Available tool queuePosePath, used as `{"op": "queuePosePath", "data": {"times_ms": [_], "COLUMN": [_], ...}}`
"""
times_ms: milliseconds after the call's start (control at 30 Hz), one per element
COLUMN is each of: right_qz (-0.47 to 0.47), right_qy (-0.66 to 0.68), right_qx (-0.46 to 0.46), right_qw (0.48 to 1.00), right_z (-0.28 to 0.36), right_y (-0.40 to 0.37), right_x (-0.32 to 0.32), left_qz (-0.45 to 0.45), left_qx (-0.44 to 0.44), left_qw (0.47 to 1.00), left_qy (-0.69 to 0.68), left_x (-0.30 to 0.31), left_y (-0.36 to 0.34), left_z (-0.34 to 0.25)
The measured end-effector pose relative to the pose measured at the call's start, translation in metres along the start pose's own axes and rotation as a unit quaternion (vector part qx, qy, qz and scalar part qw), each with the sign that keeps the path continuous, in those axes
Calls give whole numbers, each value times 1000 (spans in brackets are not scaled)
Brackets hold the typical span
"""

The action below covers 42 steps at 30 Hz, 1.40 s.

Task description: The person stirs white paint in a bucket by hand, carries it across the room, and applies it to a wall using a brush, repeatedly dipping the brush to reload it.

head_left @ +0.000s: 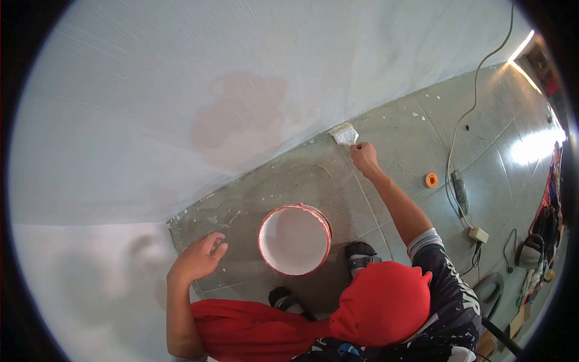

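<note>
My right hand (365,158) is closed around the handle of a wide paintbrush (344,134). Its whitish bristle end is at the foot of the pale wall (151,90), where wall and floor meet. My left hand (198,258) hangs open in front of the corner, fingers loosely bent, holding nothing. Between the two hands stands a round white bucket (294,239) with a red-smeared rim and whitish contents. A darker, damp-looking patch (241,117) shows on the wall above the bucket.
Grey floor tiles (386,205) carry white splashes. To the right lie an orange ring-shaped roll (431,180), a dark power tool (460,193) and a cable leading to a socket block (478,235). Cloths and other items line the far right. My shoes (360,254) are beside the bucket.
</note>
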State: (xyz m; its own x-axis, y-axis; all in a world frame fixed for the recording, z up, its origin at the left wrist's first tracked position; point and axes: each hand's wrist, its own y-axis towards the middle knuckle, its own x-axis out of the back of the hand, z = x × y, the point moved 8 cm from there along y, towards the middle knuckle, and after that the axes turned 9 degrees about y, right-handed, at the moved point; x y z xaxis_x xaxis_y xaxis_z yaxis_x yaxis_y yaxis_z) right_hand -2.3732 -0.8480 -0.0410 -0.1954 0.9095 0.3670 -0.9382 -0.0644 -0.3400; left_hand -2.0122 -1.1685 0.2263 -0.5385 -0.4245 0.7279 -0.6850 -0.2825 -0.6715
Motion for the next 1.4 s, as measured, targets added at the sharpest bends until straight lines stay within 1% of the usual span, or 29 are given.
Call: {"op": "queuePosePath", "data": {"times_ms": [100, 200, 267, 300, 367, 433, 500, 533, 667, 700, 733, 767, 867, 900, 933, 967, 1000, 1033, 1067, 1100, 1133, 1167, 1200, 1233, 1267, 1300, 1367, 1400], "right_qz": [4, 6, 15, 14, 45, 43, 42, 47, 57, 58, 54, 49, 42, 42, 30, 19, 18, 41, 64, 63, 75, 87, 88, 87, 87, 86, 80, 79], "right_qy": [-19, 9, 71, 69, 179, 180, 181, 156, 85, 85, 67, 49, 43, 44, 55, 65, 63, 84, 103, 95, 157, 217, 208, 222, 239, 235, 197, 193], "right_qx": [2, -15, 20, 21, -7, -8, -8, -10, -18, -18, -5, 8, 2, 3, 23, 43, 44, 18, -9, -11, 13, 36, 37, 59, 83, 85, 38, 43], "right_qw": [1000, 1000, 997, 997, 983, 983, 983, 987, 995, 995, 996, 998, 998, 998, 998, 997, 997, 995, 993, 993, 985, 972, 974, 969, 964, 965, 976, 977], "right_z": [0, 2, 16, 28, 45, 50, 45, 40, 1, -6, -10, -7, 0, 5, 14, 24, 42, 54, 65, 72, 85, 97, 107, 122, 132, 130, 111, 106], "right_y": [6, 4, -1, -9, -32, -51, -60, -62, -49, -46, -42, -42, -39, -37, -33, -30, -35, -41, -51, -59, -67, -74, -82, -92, -99, -102, -102, -102], "right_x": [-4, -4, -2, 4, 14, 24, 26, 22, -9, -18, -26, -31, -40, -43, -41, -39, -33, -28, -23, -16, -11, -6, 1, 8, 10, 10, 7, 4], "left_qz": [-3, -1, 2, 1, 3, -3, -1, 0, -1, 0, 0, -2, -10, -38, -66, -68, -99, -128, -125, -128, -134, -134, -104, -75, -76, -78, -86, -102], "left_qx": [-2, -3, -4, -3, -1, 12, 9, 6, 6, 10, 13, 14, 10, 8, 5, 5, -25, -56, -58, -87, -117, -118, -147, -177, -179, -178, -181, -232], "left_qw": [1000, 1000, 1000, 1000, 1000, 1000, 1000, 1000, 1000, 1000, 1000, 1000, 1000, 999, 998, 998, 995, 990, 990, 988, 983, 983, 981, 978, 977, 977, 975, 963], "left_qy": [-1, 2, 2, 8, 15, -11, -8, -4, -5, -4, -4, -3, -13, -12, -11, -12, -5, 1, -4, -21, -41, -51, -69, -85, -91, -92, -97, -86], "left_x": [1, 1, -1, -1, 1, 5, 5, 5, 5, 5, 5, 5, 7, 14, 21, 24, 33, 40, 41, 41, 41, 37, 29, 21, 16, 12, 7, 10], "left_y": [0, 0, 2, 3, 2, 0, 1, 1, 0, 0, 0, -1, -8, -16, -25, -35, -48, -61, -71, -82, -90, -96, -101, -105, -105, -104, -103, -105], "left_z": [-2, -1, -2, -2, -4, -8, -7, -7, -8, -8, -7, -6, -1, -1, -2, -4, -10, -17, -20, -28, -34, -34, -36, -38, -41, -46, -47, -52]}}
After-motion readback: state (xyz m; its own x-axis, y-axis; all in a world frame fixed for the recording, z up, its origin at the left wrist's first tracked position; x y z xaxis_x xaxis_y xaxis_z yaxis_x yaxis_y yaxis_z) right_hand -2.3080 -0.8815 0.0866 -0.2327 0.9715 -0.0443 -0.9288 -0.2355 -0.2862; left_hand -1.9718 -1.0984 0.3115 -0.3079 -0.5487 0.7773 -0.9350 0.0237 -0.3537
